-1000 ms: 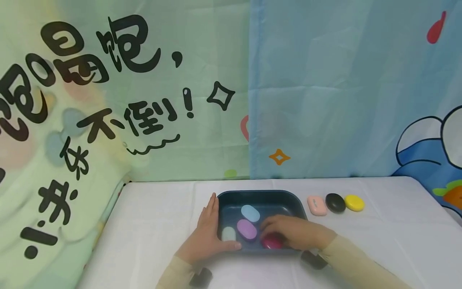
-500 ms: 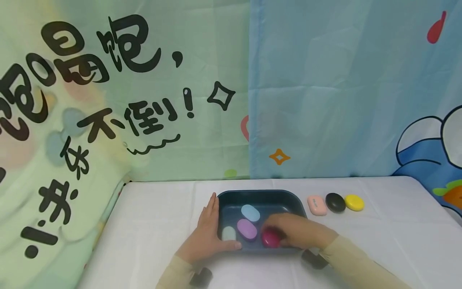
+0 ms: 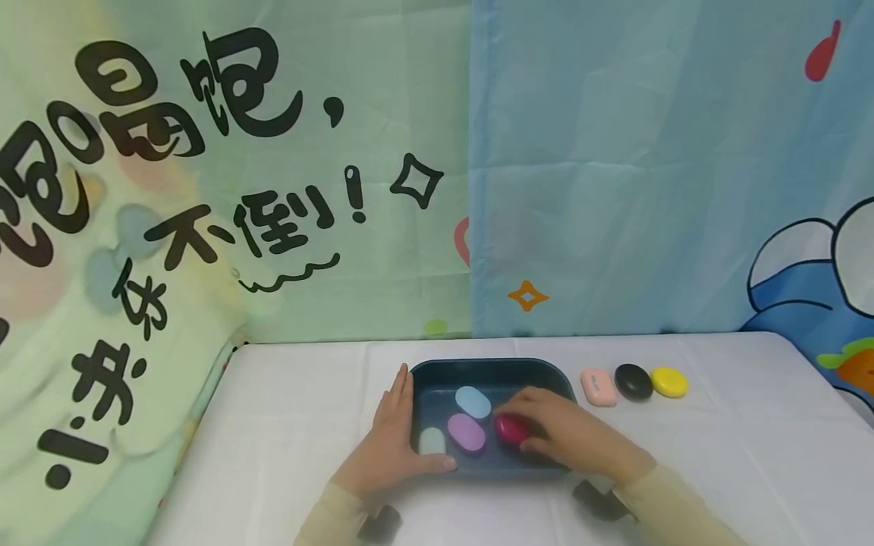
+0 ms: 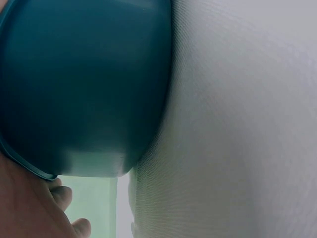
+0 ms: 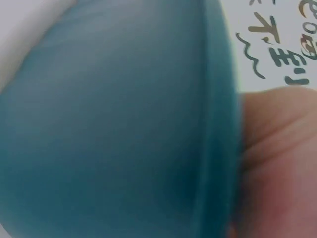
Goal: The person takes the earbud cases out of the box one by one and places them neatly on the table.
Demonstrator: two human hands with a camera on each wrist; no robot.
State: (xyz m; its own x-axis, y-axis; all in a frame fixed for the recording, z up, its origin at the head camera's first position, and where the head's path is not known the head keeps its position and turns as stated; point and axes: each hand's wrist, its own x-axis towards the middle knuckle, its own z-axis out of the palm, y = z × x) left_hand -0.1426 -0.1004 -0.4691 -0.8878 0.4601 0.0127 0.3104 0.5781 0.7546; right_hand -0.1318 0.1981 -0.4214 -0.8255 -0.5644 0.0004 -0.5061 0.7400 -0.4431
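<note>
A dark blue rectangular tray [image 3: 492,368] holds several oval soap bars. My left hand [image 3: 391,436] rests against its left end, fingers straight along the side and thumb [image 3: 437,463] across the near left corner. In the left wrist view the tray's outer wall [image 4: 89,89] fills much of the picture. My right hand [image 3: 573,434] reaches over the tray's right side and grips a glossy red soap bar [image 3: 510,430] between fingers and thumb. Left of that bar lie a purple soap bar [image 3: 466,433], a light blue one [image 3: 473,402] and a pale one [image 3: 432,441], partly behind my left thumb.
On the white tablecloth [image 3: 293,425], right of the tray, a pink soap bar [image 3: 598,387], a black oval one [image 3: 633,382] and a yellow one [image 3: 669,382] lie in a row. A printed curtain [image 3: 580,189] hangs behind the table.
My right hand has moved away from me a little, taking the red soap bar from near the tray's front wall toward its middle. The left hand and the other bars stay put.
</note>
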